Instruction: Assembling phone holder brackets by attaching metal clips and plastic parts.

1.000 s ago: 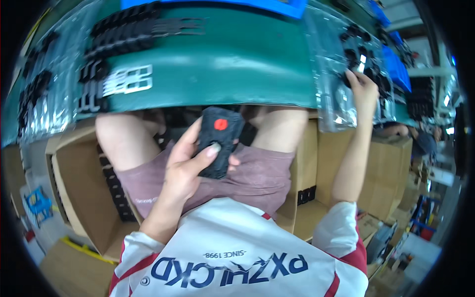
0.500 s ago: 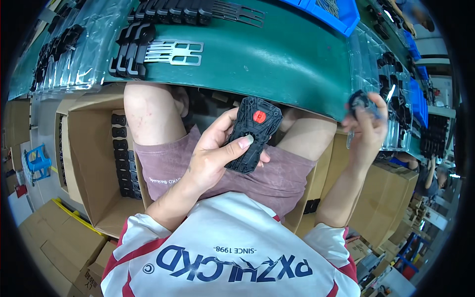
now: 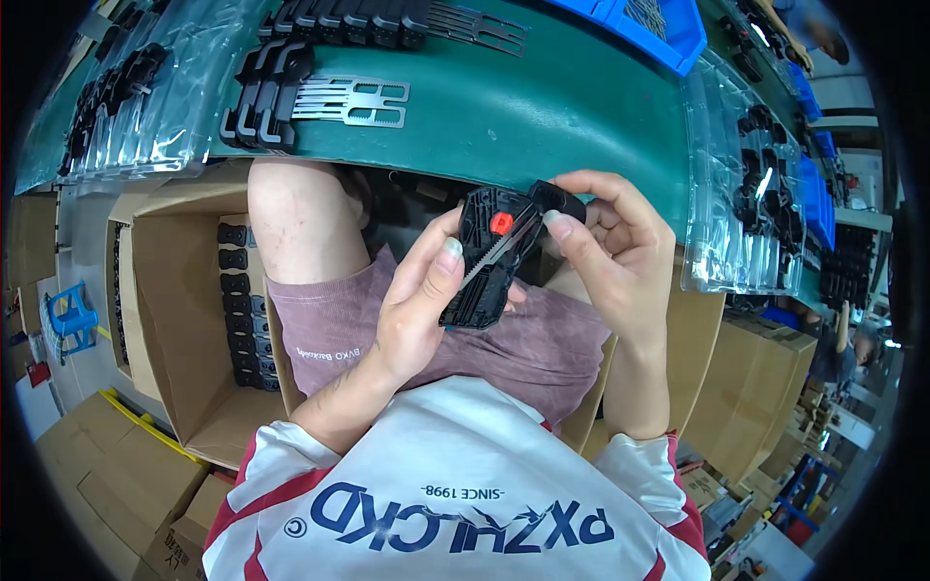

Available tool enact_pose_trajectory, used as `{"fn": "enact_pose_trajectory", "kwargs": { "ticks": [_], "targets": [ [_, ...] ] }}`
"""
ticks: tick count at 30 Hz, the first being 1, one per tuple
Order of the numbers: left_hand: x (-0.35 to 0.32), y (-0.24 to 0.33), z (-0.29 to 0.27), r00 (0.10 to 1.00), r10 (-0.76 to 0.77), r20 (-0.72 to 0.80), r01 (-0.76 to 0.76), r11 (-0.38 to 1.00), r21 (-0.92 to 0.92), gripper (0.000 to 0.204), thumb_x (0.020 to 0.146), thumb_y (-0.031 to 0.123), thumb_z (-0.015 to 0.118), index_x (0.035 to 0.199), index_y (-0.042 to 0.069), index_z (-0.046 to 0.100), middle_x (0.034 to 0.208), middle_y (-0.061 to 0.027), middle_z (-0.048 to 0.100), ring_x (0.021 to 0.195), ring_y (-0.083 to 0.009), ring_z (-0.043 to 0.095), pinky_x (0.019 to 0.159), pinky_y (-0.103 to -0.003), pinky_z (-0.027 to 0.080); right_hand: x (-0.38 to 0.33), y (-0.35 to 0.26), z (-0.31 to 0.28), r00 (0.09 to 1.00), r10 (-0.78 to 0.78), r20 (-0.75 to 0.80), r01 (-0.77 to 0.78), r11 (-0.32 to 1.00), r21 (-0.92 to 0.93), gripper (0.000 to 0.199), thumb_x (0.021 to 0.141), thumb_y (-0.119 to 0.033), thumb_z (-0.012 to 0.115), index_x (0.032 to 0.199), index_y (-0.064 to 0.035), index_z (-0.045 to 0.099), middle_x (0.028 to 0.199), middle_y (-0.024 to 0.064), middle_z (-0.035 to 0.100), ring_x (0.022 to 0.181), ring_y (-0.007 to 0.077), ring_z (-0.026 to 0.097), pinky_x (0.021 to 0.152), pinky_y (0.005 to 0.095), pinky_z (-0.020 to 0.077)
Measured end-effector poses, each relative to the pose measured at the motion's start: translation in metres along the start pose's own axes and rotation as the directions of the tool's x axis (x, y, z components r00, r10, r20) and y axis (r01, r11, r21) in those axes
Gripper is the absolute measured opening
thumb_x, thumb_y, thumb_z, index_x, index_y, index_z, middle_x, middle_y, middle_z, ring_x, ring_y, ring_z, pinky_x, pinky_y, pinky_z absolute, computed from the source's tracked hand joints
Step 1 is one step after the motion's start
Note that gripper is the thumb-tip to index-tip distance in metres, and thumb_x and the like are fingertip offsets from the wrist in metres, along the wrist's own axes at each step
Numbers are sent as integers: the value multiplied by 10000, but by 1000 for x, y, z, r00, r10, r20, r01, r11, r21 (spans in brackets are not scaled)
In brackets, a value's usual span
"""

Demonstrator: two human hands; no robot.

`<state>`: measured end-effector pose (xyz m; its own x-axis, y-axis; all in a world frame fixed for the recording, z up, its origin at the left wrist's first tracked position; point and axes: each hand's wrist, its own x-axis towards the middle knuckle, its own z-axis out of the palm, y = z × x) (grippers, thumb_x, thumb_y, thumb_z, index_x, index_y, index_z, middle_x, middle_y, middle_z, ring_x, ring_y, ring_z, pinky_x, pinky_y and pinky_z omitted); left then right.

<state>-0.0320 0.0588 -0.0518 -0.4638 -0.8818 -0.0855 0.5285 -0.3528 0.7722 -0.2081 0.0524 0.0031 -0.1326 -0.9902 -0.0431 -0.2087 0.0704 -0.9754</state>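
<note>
My left hand (image 3: 418, 308) is closed around a black plastic housing (image 3: 478, 302), its thumb pressed on the near-left edge. A red round piece (image 3: 501, 224) sits in the upper part of the housing. Between the thumb and fingers of my right hand (image 3: 625, 257) is a black-handled serrated blade. Its black handle (image 3: 559, 200) lies at the housing's upper right corner, and the thin toothed metal strip (image 3: 490, 258) slants down across the housing's face. Whether the strip is seated in the housing or only rests on it, I cannot tell.
Black parts with silver forked blades (image 3: 354, 102) lie on the green table (image 3: 542, 116). A blue bin (image 3: 678, 39) stands at its far edge. Clear plastic trays (image 3: 722, 218) with black parts flank both sides. Left of my legs, an open cardboard box (image 3: 179, 320) holds several black parts.
My right hand has come left from beside the clear tray, bringing the black-handled blade onto the housing. My left thumb has shifted from the housing's middle to its left edge.
</note>
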Motion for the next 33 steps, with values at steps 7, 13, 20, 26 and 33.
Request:
{"fn": "enact_pose_trajectory", "kwargs": {
  "ticks": [7, 13, 20, 26, 33],
  "targets": [
    [0, 2, -4, 1000, 5, 19, -4, 999, -43, 579, 997, 419, 315, 1346, -42, 294, 1126, -236, 538, 797, -279, 643, 690, -339, 539, 3, 1, -1, 1000, 14, 25, -20, 960, 278, 250, 804, 57, 624, 1053, 36, 632, 917, 87, 607, 565, 47, 475, 497, 151, 399],
    [-2, 3, -5, 1000, 16, 18, -16, 1000, -4, 597, 995, 446, 300, 1347, -37, 297, 1130, -244, 533, 786, -286, 644, 684, -341, 539, 5, 5, -7, 978, 161, 132, -195, 931, 309, 324, 803, 30, 643, 1124, 34, 606, 944, 117, 615, 548, 51, 473, 480, 146, 396],
    [-2, 3, -7, 999, -14, 34, 17, 996, -89, 645, 982, 501, 284, 1350, -29, 295, 1117, -252, 533, 760, -296, 648, 660, -344, 545, 9, 16, -4, 963, 128, 235, -243, 787, 567, 496, 765, 5, 687, 1231, 44, 522, 919, 128, 631, 559, 61, 479, 466, 143, 383],
    [-1, 4, -9, 999, -33, 41, 40, 981, -188, 682, 969, 545, 266, 1351, -20, 295, 1105, -258, 533, 746, -302, 651, 633, -339, 551, 10, 15, 0, 968, 72, 240, -197, 809, 554, 597, 747, -6, 699, 1292, 51, 461, 901, 122, 631, 578, 64, 481, 457, 143, 363],
    [-1, 7, -10, 999, -32, -31, 23, 967, -255, 582, 978, 446, 370, 1331, -15, 333, 1056, -248, 564, 697, -286, 651, 592, -310, 554, 12, 8, 7, 969, 80, 233, -193, 835, 515, 662, 736, -10, 706, 1331, 45, 421, 896, 116, 619, 611, 74, 488, 472, 144, 359]
  ]
}}
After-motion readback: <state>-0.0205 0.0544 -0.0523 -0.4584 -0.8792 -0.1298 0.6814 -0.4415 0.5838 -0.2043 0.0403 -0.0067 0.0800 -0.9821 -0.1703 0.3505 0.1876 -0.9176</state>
